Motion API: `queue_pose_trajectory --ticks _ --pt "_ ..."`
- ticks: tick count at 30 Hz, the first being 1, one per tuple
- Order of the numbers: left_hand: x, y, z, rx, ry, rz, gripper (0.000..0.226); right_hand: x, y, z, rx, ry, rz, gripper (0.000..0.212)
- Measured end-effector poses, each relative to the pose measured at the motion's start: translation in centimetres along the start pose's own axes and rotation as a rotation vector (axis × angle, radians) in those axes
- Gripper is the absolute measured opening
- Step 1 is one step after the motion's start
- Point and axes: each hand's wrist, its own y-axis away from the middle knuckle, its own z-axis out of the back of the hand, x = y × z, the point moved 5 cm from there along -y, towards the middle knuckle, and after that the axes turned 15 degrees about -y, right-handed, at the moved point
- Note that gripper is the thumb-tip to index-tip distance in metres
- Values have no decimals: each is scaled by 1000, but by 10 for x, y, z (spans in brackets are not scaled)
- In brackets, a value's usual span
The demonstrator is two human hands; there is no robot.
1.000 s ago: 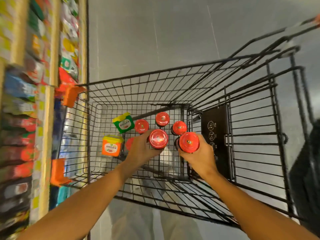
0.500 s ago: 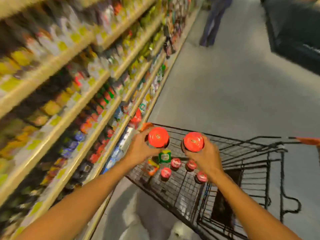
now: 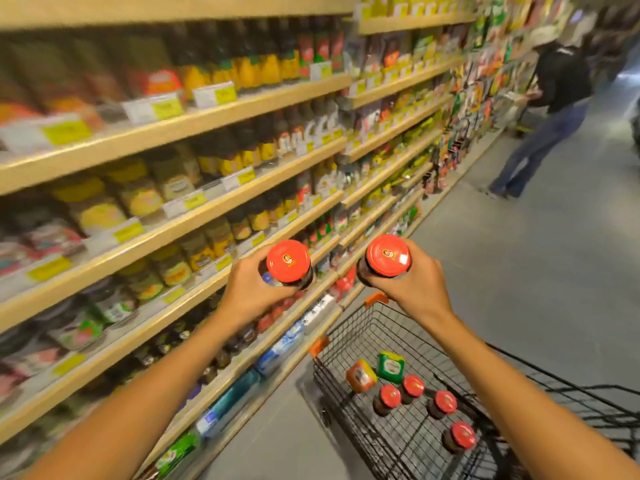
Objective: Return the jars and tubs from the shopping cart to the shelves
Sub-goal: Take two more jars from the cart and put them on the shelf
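Presently: left hand point(image 3: 254, 292) gripped one red-lidded jar point(image 3: 289, 263), right hand point(image 3: 414, 282) another point(image 3: 388, 258), both above the cart point(image 3: 346, 344); inside it, four jars, apparently two tubs.

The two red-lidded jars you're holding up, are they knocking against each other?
Apart. The head view shows shelf and floor between the left jar in the left hand and the right jar in the right hand.
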Motion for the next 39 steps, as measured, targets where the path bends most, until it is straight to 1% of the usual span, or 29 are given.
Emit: queue_pose_trajectory --ticks 4,7,9,13,16,20,22,26,29,33,36,39 --pt "24 33 85 -148 -47 21 78 50 5 -65 80 -53 74 71" --pt "46 62 139 -226 -56 77 74 85 13 -115 142 -108 113 67" --pt "57 83 173 -295 -81 124 76 107 21 -148 194 -132 140 66" --pt "75 132 231 -373 -177 216 70 149 40 -206 351 -168 203 65" --pt "85 176 262 -443 -235 300 73 177 56 -240 430 -202 258 66" --pt "91 229 287 -554 -332 450 66 204 80 -278 566 -268 326 68" --pt "86 255 297 -597 -376 496 68 217 92 -294 631 -285 372 70" --pt "65 307 314 -675 -477 576 71 241 118 -320 790 -375 418 67" --pt "46 345 321 -736 -538 663 73 253 141 -338 911 -428 461 69" --pt "28 399 324 -822 -572 772 76 271 182 -358 1074 -476 501 69" --pt "18 439 325 -859 -610 854 76 284 216 -369 1166 -519 521 68" --pt "12 479 327 -933 -592 902 74 297 251 -379 1244 -539 547 72"
